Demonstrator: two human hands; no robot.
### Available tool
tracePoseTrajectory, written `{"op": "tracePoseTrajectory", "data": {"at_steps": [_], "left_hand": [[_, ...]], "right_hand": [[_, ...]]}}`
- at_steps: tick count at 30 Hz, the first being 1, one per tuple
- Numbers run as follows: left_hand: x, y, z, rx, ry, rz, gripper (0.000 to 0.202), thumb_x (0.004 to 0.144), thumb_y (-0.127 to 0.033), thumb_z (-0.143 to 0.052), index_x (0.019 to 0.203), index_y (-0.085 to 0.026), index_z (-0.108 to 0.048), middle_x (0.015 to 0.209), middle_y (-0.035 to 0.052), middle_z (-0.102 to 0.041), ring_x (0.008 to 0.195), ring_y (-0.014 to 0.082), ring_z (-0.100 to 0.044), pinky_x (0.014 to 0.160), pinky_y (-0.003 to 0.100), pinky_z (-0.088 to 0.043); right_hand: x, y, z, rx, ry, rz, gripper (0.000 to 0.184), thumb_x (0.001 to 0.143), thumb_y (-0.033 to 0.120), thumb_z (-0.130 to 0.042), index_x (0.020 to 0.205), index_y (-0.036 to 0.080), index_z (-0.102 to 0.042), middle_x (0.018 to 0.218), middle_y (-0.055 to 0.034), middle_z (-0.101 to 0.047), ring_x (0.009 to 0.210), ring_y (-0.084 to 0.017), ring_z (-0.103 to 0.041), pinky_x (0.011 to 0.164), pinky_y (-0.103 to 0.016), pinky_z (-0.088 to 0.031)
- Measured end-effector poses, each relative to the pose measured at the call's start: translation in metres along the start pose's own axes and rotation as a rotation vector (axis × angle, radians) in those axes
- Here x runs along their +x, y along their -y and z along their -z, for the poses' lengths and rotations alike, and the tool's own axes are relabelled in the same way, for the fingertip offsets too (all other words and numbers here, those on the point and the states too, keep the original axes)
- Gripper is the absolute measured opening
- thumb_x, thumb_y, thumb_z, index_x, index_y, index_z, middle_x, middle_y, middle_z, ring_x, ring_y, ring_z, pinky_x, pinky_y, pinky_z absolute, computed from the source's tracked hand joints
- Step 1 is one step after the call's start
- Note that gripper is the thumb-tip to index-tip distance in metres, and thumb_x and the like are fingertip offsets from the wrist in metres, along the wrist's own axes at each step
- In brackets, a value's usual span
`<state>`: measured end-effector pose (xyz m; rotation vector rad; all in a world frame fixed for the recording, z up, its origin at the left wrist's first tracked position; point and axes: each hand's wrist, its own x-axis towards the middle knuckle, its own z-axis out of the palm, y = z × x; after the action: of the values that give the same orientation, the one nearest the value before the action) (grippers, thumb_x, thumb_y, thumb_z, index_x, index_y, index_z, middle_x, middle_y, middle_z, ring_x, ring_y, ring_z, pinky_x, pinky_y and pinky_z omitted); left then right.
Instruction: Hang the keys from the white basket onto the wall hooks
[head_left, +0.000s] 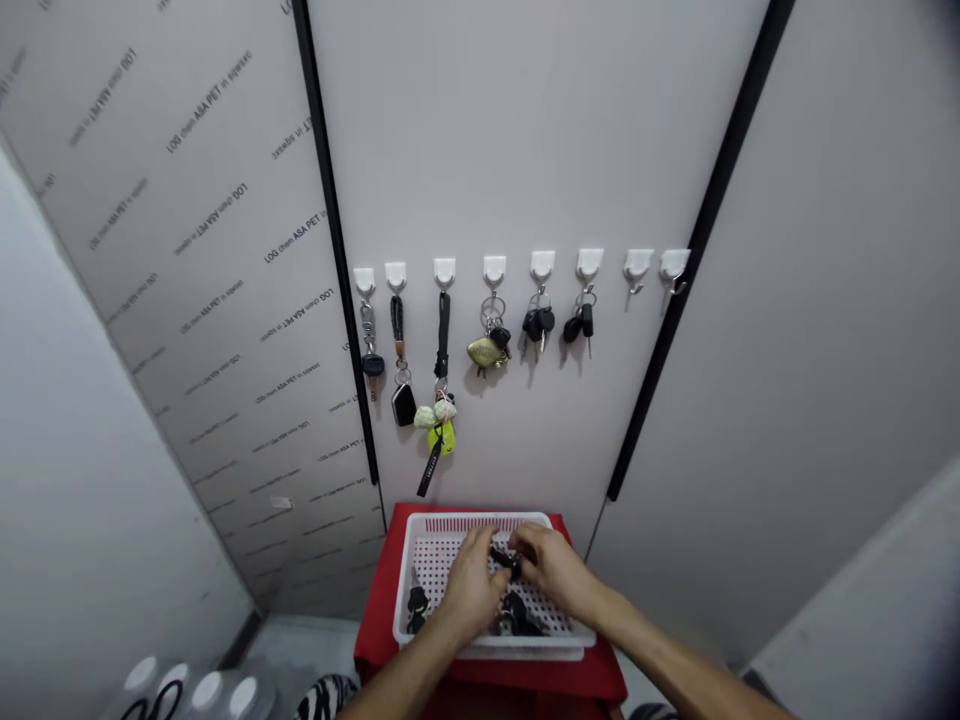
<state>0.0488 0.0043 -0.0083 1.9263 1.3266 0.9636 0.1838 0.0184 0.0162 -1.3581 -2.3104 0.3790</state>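
My left hand [472, 585] and my right hand [551, 570] are low over a white plastic mesh basket [480, 522]. Between them is a black key bunch [504, 560], pinched in my right fingertips, with my left fingertips right beside it. Two more black key bunches lie in the basket, one [416, 602] at its left end and one [516, 612] partly under my hands. Several key sets hang from a row of white adhesive wall hooks [493, 268] above, and the hooks at the far right [637, 264] hold nothing.
The basket sits on a red-covered stand [379, 640]. Grey wall panels with black trim strips rise on both sides, and the left panel [217, 270] has printed film lettering. White bottle caps [206, 692] show at the bottom left, and a striped object [324, 698] lies near the stand.
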Motion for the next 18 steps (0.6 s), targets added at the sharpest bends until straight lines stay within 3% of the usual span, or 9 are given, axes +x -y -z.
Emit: {"op": "tracePoseTrajectory", "data": {"at_steps": [5, 12, 18], "left_hand": [[0.008, -0.014, -0.001, -0.213, 0.049, -0.077, 0.027, 0.066, -0.015, -0.036, 0.087, -0.015, -0.052, 0.087, 0.0024, -0.056, 0.080, 0.0120, -0.048, 0.075, 0.022, -0.036], [0.017, -0.032, 0.002, -0.299, 0.115, -0.039, 0.019, 0.062, -0.016, -0.042, 0.073, -0.011, -0.056, 0.068, 0.0015, -0.057, 0.063, 0.0105, -0.048, 0.059, 0.020, -0.037], [0.020, -0.044, 0.008, -0.282, 0.091, -0.038, 0.025, 0.058, -0.013, -0.046, 0.082, -0.013, -0.051, 0.067, -0.0007, -0.054, 0.061, 0.0092, -0.047, 0.056, 0.019, -0.035]], "right_hand": [[-0.005, 0.018, 0.022, 0.185, -0.066, -0.026, 0.020, 0.054, 0.008, -0.036, 0.065, 0.014, -0.051, 0.065, -0.0017, -0.053, 0.061, -0.011, -0.045, 0.058, -0.020, -0.034], [-0.008, 0.016, 0.038, 0.362, -0.123, -0.164, 0.014, 0.060, 0.015, -0.038, 0.067, 0.014, -0.049, 0.058, 0.0007, -0.050, 0.054, -0.009, -0.044, 0.052, -0.019, -0.035], [-0.008, 0.021, 0.051, 0.439, -0.169, -0.195, 0.010, 0.062, 0.020, -0.040, 0.066, 0.014, -0.048, 0.059, 0.0005, -0.050, 0.055, -0.010, -0.044, 0.054, -0.020, -0.035]]}}
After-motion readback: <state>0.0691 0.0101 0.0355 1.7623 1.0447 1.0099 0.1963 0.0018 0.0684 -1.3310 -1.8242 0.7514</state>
